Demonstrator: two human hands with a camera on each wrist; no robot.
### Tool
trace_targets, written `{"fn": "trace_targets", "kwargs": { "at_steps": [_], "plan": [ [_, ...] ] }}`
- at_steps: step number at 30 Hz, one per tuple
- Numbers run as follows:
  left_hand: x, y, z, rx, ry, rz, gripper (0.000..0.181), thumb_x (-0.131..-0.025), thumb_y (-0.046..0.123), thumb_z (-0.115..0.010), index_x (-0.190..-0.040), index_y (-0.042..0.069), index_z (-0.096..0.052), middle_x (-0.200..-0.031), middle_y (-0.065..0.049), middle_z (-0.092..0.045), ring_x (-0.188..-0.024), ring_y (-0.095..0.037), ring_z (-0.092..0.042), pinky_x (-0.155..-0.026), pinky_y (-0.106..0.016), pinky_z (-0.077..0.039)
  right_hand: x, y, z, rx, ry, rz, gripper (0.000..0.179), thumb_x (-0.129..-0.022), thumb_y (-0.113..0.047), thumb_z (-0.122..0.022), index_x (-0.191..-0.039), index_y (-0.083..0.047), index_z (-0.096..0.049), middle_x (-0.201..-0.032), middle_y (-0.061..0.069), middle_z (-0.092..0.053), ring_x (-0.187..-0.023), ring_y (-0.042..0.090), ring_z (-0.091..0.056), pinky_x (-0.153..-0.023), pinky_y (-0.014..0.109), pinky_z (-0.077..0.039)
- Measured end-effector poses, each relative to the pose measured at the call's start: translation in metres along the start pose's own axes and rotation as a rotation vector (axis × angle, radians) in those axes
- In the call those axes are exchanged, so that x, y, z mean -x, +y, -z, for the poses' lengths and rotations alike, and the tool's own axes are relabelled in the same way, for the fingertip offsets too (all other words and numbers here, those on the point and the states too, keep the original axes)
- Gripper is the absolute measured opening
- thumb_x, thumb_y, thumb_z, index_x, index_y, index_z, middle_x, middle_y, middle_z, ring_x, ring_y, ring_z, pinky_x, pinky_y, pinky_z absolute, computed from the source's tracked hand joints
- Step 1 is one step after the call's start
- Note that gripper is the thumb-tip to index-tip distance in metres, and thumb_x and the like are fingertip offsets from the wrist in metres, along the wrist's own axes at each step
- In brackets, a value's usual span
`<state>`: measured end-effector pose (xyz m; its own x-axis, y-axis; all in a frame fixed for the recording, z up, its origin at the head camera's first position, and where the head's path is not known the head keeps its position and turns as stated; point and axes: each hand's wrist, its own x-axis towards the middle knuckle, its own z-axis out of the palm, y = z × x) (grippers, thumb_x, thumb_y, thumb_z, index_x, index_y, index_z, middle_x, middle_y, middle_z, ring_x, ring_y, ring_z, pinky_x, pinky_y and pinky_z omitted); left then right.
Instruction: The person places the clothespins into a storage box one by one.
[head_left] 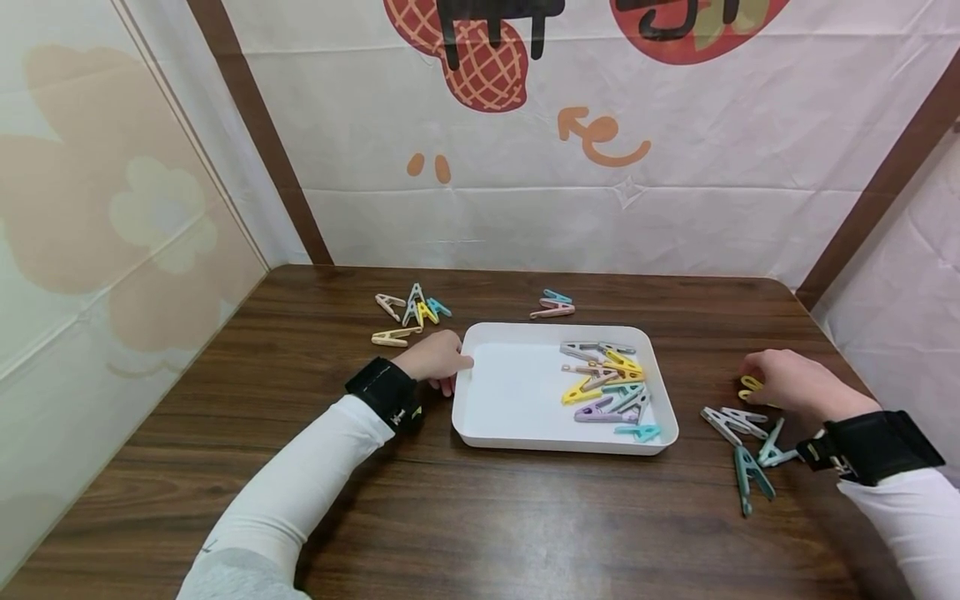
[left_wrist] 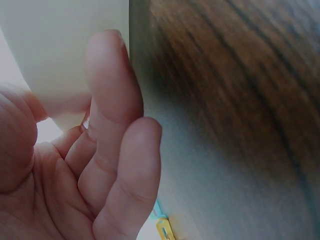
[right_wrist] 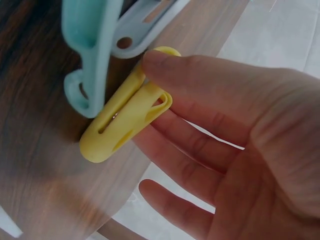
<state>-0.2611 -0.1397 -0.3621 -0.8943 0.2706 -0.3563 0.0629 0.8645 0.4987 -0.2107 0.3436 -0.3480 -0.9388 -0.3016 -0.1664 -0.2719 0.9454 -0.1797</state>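
Observation:
A white rectangular tray (head_left: 517, 417) lies on the brown table, with several clothespins (head_left: 611, 375) in yellow, purple, grey, pink and teal gathered in its right half. My left hand (head_left: 435, 360) holds the tray's left wall, thumb over the rim and fingers on the outside. In the left wrist view the fingers (left_wrist: 112, 75) stand against the pale tray wall. Off to the right, my right hand (head_left: 798, 383) pinches a yellow clothespin (right_wrist: 122, 117) between thumb and fingers. A light green clothespin (right_wrist: 87, 55) and a grey one (right_wrist: 145, 27) are close beside it.
Grey and green clothespins (head_left: 752, 477) lie just nearer than the right hand. Several more clothespins (head_left: 412, 304) form a group beyond the left hand, and a blue and a pink one (head_left: 553, 308) lie behind the tray. Printed cloth walls (head_left: 480, 225) border the table.

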Motion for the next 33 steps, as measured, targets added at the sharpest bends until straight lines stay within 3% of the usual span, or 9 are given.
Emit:
{"fn": "trace_targets", "kwargs": {
  "at_steps": [9,15,22,27,33],
  "plan": [
    [0.001,-0.001,-0.001,-0.002,-0.003,0.003,0.026,-0.097,0.019,-0.054,-0.078,0.003,-0.061,-0.056,-0.006,-0.064,-0.047,-0.014,-0.062,-0.047,-0.025,-0.047,0.000,-0.020,0.014,0.004,0.102,0.060,0.028,-0.080,-0.011,-0.077,-0.099,0.005,-0.064,-0.083,0.006,-0.064,-0.074,0.024,-0.059,-0.064,0.048,-0.048],
    [0.001,-0.001,0.000,-0.003,-0.007,0.008,0.027,-0.098,0.019,-0.054,-0.077,0.002,-0.062,-0.057,-0.006,-0.064,-0.048,-0.014,-0.062,-0.047,-0.026,-0.047,-0.001,-0.053,0.026,0.008,0.170,0.108,0.031,-0.083,-0.013,-0.076,-0.106,0.004,-0.065,-0.091,0.011,-0.066,-0.081,0.028,-0.062,-0.069,0.050,-0.049],
    [0.001,0.001,0.001,-0.005,-0.009,0.008,0.026,-0.098,0.019,-0.053,-0.080,0.002,-0.061,-0.057,-0.006,-0.064,-0.048,-0.014,-0.062,-0.047,-0.025,-0.047,0.000,-0.094,0.035,0.017,0.239,0.175,0.032,-0.082,-0.016,-0.077,-0.108,-0.001,-0.066,-0.093,0.006,-0.066,-0.081,0.024,-0.061,-0.068,0.045,-0.050],
    [0.002,0.002,0.001,-0.005,-0.012,0.009,0.025,-0.098,0.019,-0.053,-0.081,0.002,-0.060,-0.058,-0.006,-0.065,-0.048,-0.014,-0.062,-0.047,-0.025,-0.047,-0.001,-0.120,0.038,0.026,0.247,0.236,0.038,-0.080,-0.018,-0.080,-0.112,-0.004,-0.066,-0.088,0.001,-0.062,-0.076,0.019,-0.057,-0.064,0.039,-0.047],
    [0.001,0.001,0.001,-0.002,-0.008,0.012,0.024,-0.098,0.019,-0.053,-0.082,0.002,-0.060,-0.058,-0.006,-0.065,-0.048,-0.014,-0.062,-0.048,-0.026,-0.047,-0.005,-0.147,0.035,0.015,0.192,0.331,0.037,-0.079,-0.017,-0.082,-0.111,-0.005,-0.066,-0.088,-0.001,-0.062,-0.074,0.015,-0.056,-0.062,0.034,-0.047]
  ]
}}
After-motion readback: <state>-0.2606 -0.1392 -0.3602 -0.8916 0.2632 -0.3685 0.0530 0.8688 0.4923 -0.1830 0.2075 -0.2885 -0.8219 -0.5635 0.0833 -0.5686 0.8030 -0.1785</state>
